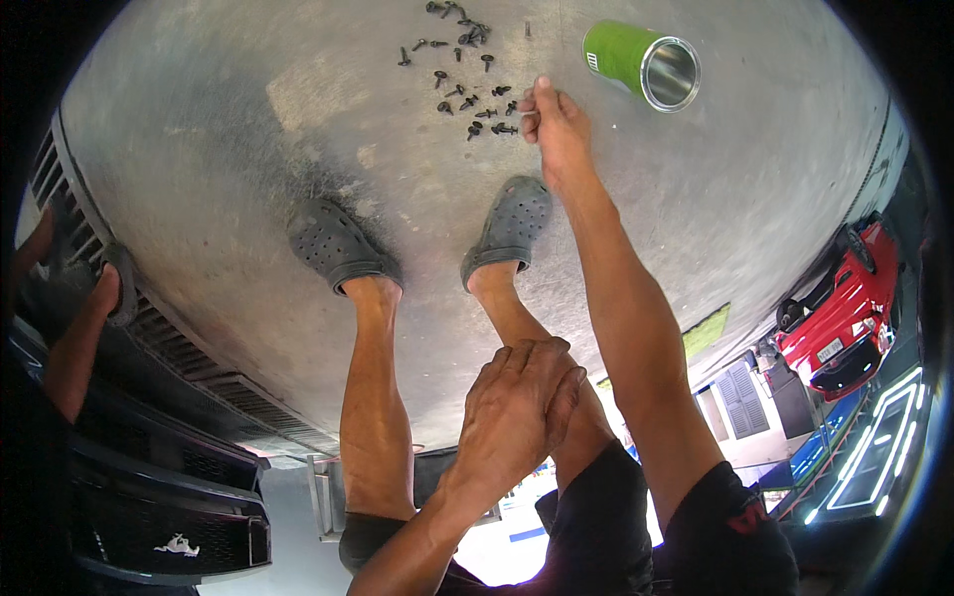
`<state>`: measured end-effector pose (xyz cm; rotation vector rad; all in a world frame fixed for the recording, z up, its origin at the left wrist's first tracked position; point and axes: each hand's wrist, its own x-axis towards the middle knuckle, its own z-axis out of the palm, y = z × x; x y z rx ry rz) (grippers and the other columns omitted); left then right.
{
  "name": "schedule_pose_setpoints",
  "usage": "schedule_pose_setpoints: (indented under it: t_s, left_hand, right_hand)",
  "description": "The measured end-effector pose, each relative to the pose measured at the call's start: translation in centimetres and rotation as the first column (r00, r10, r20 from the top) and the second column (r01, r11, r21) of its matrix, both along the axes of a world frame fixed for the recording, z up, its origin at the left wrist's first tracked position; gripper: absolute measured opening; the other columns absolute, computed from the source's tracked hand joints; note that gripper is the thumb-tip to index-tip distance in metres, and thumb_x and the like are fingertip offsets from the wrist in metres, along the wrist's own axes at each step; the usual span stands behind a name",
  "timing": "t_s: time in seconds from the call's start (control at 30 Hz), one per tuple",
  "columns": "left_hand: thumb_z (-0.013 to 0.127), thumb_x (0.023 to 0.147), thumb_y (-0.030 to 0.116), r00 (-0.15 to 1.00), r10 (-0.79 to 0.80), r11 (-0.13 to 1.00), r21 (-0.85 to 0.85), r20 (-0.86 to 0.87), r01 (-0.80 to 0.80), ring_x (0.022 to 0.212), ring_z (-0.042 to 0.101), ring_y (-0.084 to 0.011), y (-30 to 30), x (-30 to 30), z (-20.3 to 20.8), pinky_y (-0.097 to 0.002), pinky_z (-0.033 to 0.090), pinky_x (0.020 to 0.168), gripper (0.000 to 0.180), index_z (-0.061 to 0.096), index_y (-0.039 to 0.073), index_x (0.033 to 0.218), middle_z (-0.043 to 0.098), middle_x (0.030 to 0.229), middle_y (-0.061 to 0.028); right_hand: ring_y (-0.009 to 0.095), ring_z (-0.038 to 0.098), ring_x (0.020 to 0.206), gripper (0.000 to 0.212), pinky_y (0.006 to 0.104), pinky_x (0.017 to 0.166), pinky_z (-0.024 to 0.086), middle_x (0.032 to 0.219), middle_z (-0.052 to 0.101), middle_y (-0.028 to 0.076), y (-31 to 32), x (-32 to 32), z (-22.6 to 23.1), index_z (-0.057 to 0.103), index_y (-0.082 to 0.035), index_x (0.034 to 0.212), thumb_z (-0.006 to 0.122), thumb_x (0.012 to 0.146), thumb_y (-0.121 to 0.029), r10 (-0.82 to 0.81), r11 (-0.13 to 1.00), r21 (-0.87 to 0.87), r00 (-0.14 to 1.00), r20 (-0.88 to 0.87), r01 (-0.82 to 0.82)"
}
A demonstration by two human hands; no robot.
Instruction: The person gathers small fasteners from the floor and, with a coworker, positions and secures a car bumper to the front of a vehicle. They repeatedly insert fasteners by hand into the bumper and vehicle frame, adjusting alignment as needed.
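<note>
Small black fasteners (470, 101) with wide round heads lie scattered on the grey floor ahead of my feet. At the right side of this group, my right hand (560, 129) has its fingers curled close together, with the tips beside one fastener. Whether anything is pinched in them is hidden. Right of that hand is a green can (621, 55) with a bare silver inside; its open mouth faces me. My left hand (512, 402) lies palm down over my right knee, fingers stretched out flat, holding nothing.
Both my feet wear grey clogs (338, 243). A slotted drain grate (234, 382) runs along the left, where another person's clog (121, 286) shows. A black car grille part (164, 507) is lower left, a red car (840, 323) far right. One thin piece (528, 29) lies beyond the fasteners.
</note>
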<state>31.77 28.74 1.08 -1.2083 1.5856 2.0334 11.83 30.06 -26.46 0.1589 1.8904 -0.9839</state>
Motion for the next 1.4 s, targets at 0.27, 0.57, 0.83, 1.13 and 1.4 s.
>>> schedule_pose_setpoints:
  t_s: [0.27,0.57,0.83,1.13,1.4]
  left_hand:
    - [0.070,0.104,0.021,0.997,-0.072,0.997,-0.003,-0.007,0.072,0.113,0.071,-0.0414,1.3,-0.4,-0.2,-0.0503,0.056,0.101,0.034,0.065,-0.003,0.128,0.072,0.120,-0.0249]
    - [0.073,0.101,0.016,0.998,-0.067,0.997,-0.033,0.007,0.067,0.110,0.072,-0.0387,0.2,-0.6,-0.1,-0.0486,0.056,0.098,0.030,0.068,0.000,0.125,0.074,0.116,-0.0206]
    - [0.068,0.102,0.008,0.971,0.139,0.955,-0.287,0.194,-0.079,0.109,0.071,-0.0384,-1.6,3.0,0.1,-0.0483,0.056,0.097,0.026,0.068,0.000,0.127,0.074,0.113,-0.0214]
    - [0.066,0.101,0.006,0.886,0.453,0.860,-0.215,-0.098,-0.463,0.116,0.070,-0.0445,5.4,7.5,11.6,-0.0485,0.056,0.101,0.030,0.068,0.002,0.130,0.072,0.126,-0.0254]
    - [0.066,0.105,0.014,0.682,0.659,0.643,-0.235,-0.317,-0.729,0.109,0.071,-0.0420,12.2,14.5,32.8,-0.0495,0.056,0.093,0.024,0.068,0.000,0.125,0.072,0.114,-0.0224]
  right_hand:
    - [0.016,0.066,0.079,0.028,0.0323,0.071,0.053,0.108,0.077,0.012,1.8,3.1,-0.2,0.073,-0.001,0.118,0.065,0.108,-0.026,-0.039,0.998,-0.040,0.999,0.031,0.040]
    - [0.028,0.070,0.093,0.027,0.0445,0.085,0.057,0.112,0.072,0.014,-5.8,5.1,-3.9,0.078,-0.005,0.117,0.070,0.103,-0.026,0.588,0.796,0.337,0.509,-0.628,-0.503]
    - [0.034,0.073,0.095,0.031,0.0453,0.087,0.056,0.106,0.077,0.019,-7.0,4.4,4.2,0.077,-0.001,0.107,0.078,0.091,-0.027,0.709,0.695,0.272,0.572,-0.411,-0.666]
    - [0.020,0.050,0.064,0.022,0.0390,0.059,0.044,0.073,0.056,0.011,4.6,7.1,38.9,0.062,0.000,0.084,0.080,0.088,-0.011,0.952,0.264,-0.058,0.269,-0.148,-0.963]
    - [0.007,0.049,0.070,0.012,0.0267,0.065,0.043,0.077,0.054,-0.004,8.1,12.9,59.2,0.067,-0.003,0.095,0.071,0.099,-0.013,0.942,0.337,-0.281,0.316,0.117,-0.899]
